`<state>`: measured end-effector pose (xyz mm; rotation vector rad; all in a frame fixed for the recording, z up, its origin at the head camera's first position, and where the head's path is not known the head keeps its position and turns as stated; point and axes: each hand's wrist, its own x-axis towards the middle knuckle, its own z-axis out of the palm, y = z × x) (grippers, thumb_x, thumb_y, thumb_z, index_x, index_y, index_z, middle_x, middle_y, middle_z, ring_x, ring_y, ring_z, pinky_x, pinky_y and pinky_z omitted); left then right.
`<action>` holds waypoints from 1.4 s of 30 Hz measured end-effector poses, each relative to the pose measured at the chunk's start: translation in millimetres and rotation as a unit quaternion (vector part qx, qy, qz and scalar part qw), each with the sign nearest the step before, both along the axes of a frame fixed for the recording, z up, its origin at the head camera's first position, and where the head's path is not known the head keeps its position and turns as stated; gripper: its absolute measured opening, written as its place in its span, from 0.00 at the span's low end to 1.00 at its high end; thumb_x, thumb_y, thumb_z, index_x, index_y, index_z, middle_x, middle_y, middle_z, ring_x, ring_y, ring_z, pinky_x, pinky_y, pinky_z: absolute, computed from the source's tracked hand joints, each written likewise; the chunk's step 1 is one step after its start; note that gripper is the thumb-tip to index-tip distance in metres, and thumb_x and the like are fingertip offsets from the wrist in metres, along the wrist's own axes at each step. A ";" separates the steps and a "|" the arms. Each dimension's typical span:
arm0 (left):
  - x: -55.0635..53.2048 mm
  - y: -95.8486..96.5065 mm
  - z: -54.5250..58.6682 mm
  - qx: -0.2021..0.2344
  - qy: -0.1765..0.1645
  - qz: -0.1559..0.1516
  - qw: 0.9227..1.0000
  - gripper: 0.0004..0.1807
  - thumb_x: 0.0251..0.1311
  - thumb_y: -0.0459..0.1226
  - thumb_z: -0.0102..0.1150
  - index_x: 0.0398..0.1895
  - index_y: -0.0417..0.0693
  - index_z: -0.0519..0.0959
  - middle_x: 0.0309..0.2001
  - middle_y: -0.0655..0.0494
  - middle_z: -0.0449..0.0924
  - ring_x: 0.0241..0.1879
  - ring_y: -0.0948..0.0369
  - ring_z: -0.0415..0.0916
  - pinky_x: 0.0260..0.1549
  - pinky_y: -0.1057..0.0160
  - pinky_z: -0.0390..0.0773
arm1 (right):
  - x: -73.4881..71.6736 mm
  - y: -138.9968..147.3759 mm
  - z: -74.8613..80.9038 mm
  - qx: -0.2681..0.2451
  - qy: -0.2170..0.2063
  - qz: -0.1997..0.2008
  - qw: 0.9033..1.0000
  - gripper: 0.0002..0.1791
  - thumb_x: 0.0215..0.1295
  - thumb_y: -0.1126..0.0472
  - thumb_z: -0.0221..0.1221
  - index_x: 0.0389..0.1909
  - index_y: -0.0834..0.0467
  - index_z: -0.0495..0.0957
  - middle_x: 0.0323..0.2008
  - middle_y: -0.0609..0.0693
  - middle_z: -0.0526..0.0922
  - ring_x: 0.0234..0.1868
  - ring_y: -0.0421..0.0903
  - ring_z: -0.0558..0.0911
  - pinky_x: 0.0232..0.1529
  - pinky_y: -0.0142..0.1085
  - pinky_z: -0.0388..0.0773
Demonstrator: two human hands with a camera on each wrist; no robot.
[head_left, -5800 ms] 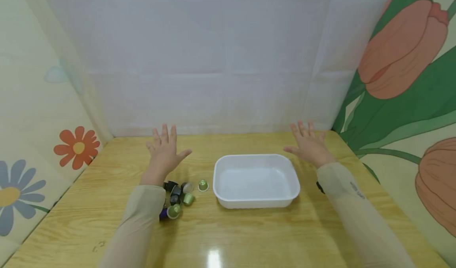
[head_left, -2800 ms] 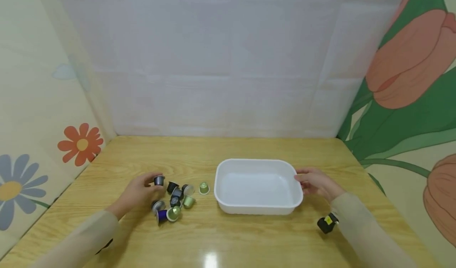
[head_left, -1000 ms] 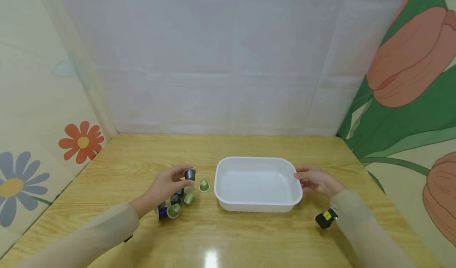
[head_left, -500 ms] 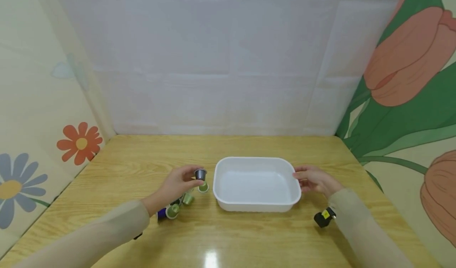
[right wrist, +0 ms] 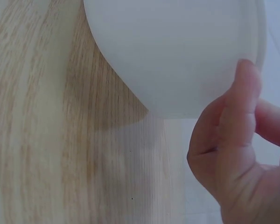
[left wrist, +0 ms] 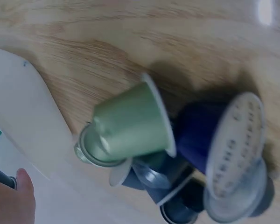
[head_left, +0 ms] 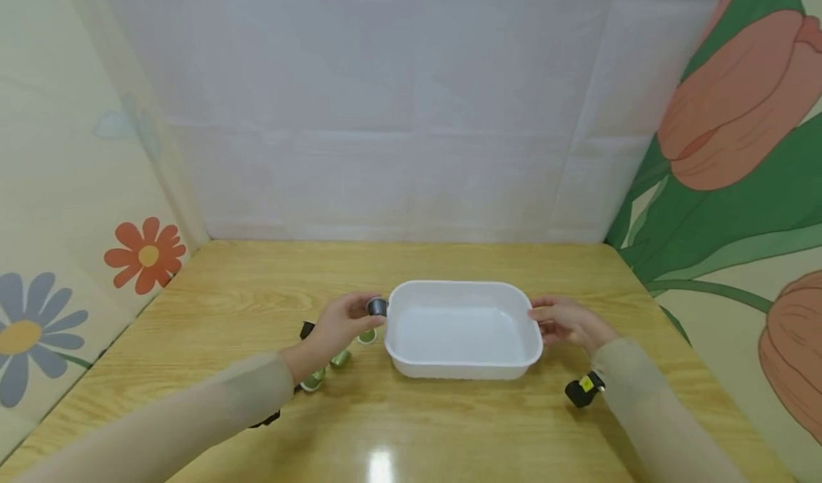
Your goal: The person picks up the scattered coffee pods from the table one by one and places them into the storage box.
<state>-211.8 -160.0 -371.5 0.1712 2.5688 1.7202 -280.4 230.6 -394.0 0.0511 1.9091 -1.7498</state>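
My left hand (head_left: 334, 329) pinches a dark grey coffee capsule (head_left: 377, 307) between thumb and fingers, right at the left rim of a white plastic basin (head_left: 462, 364). In the left wrist view only a thumb tip and a bit of that capsule (left wrist: 2, 177) show at the lower left edge. My right hand (head_left: 570, 320) holds the basin's right end, its thumb at the rim, also seen in the right wrist view. Coffee capsules lie left of the basin, partly hidden by my left arm: a green one (left wrist: 130, 123), a dark blue one (left wrist: 196, 130) and several others.
A wooden table (head_left: 449, 426) carries everything. Behind it hangs a white cloth (head_left: 411, 112), with flower-printed cloths (head_left: 726, 133) at the sides. A small black device (head_left: 583, 390) hangs at my right wrist.
My left hand picked the grey capsule from the left of the group and carried it right to the basin's rim, tilting it lately. My right hand came down to the basin earlier and stays there.
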 end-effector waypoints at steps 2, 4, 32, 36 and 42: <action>-2.3 4.6 -0.8 0.003 -0.002 0.008 1.000 0.26 0.63 0.31 0.66 0.63 0.31 0.74 0.56 0.36 0.80 0.54 0.46 0.80 0.52 0.56 0.83 | -0.5 0.4 0.4 0.000 -0.001 0.003 1.000 0.23 0.74 0.69 0.51 0.65 0.75 0.59 0.31 0.48 0.79 0.30 0.40 0.79 0.31 0.32 0.84; -4.5 8.9 -2.0 0.007 -0.003 0.009 1.000 0.26 0.62 0.31 0.66 0.63 0.31 0.74 0.56 0.37 0.80 0.54 0.46 0.80 0.53 0.56 0.82 | -0.8 0.4 1.2 0.001 -0.005 0.001 1.000 0.24 0.74 0.68 0.51 0.65 0.75 0.59 0.31 0.48 0.79 0.30 0.40 0.80 0.31 0.32 0.84; -9.4 56.5 -13.6 0.029 0.031 -0.049 0.998 0.23 0.60 0.25 0.65 0.58 0.25 0.75 0.54 0.33 0.81 0.58 0.40 0.78 0.56 0.54 0.81 | -2.0 1.4 -2.2 -0.013 -0.007 0.000 1.000 0.22 0.74 0.69 0.50 0.64 0.73 0.60 0.32 0.48 0.79 0.32 0.41 0.80 0.33 0.34 0.85; -11.2 60.0 -15.6 0.013 0.028 -0.048 0.998 0.23 0.59 0.25 0.67 0.58 0.26 0.76 0.53 0.34 0.82 0.56 0.41 0.80 0.56 0.53 0.81 | -3.0 1.5 -3.7 -0.013 -0.007 -0.006 1.000 0.20 0.74 0.69 0.50 0.62 0.72 0.63 0.32 0.48 0.78 0.31 0.41 0.79 0.32 0.34 0.85; -14.7 65.6 -19.6 0.010 0.040 -0.059 0.997 0.23 0.57 0.25 0.68 0.56 0.26 0.76 0.53 0.33 0.82 0.55 0.40 0.80 0.56 0.50 0.80 | -3.1 1.1 -4.2 -0.014 -0.005 -0.009 1.000 0.18 0.74 0.69 0.50 0.61 0.71 0.64 0.30 0.48 0.78 0.30 0.41 0.79 0.31 0.33 0.84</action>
